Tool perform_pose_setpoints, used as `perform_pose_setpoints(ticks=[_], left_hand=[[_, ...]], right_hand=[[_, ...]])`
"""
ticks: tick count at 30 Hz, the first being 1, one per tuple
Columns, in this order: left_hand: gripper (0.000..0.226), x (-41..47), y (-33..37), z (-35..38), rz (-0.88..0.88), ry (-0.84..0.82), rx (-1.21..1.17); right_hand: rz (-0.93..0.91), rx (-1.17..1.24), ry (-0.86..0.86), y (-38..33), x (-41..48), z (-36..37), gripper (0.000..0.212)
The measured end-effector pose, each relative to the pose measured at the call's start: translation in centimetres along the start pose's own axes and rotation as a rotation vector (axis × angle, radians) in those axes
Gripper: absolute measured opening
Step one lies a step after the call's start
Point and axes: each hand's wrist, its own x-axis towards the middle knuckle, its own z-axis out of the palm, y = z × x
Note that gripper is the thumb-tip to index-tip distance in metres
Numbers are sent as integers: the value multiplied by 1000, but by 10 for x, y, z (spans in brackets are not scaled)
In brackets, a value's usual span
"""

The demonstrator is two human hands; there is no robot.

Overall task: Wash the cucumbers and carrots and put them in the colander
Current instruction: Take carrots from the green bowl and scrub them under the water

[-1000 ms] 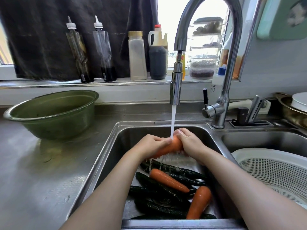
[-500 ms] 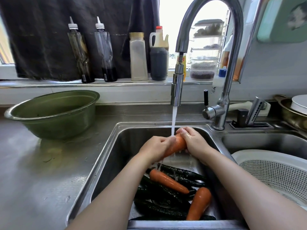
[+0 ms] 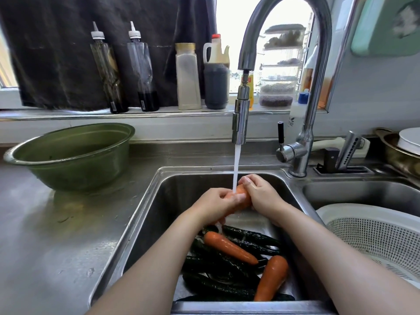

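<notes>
One carrot (image 3: 242,194) under the water stream (image 3: 236,167), left hand (image 3: 214,204) and right hand (image 3: 261,196) tight around it, closer together than before

We read only the letters "me", beneath a small leaf mark, on a white bottle (image 3: 294,123) behind the faucet (image 3: 318,87). The tiny labels on the two squeeze bottles (image 3: 106,71) (image 3: 142,69) are too small to read.

**1 head-worn camera, aimed forward and down**

The sink (image 3: 193,185) is viewed from close above and centred low in the wide-angle frame. The windowsill (image 3: 68,114) is faced straight ahead; the colander (image 3: 375,235) is cut off by the right edge.
</notes>
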Motion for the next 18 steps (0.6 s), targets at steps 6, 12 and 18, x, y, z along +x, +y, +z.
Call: perform_pose_setpoints(ticks=[6, 12, 18], left_hand=[[27, 3, -12, -16, -41, -170, -124], [28, -1, -10, -18, -27, -264, -182], [22, 3, 4, -2, -5, 21, -23]], right_hand=[[20, 71, -11, -4, -1, 1, 23], [13, 62, 20, 0, 3, -2, 21], [23, 72, 14, 1, 4, -2, 19]])
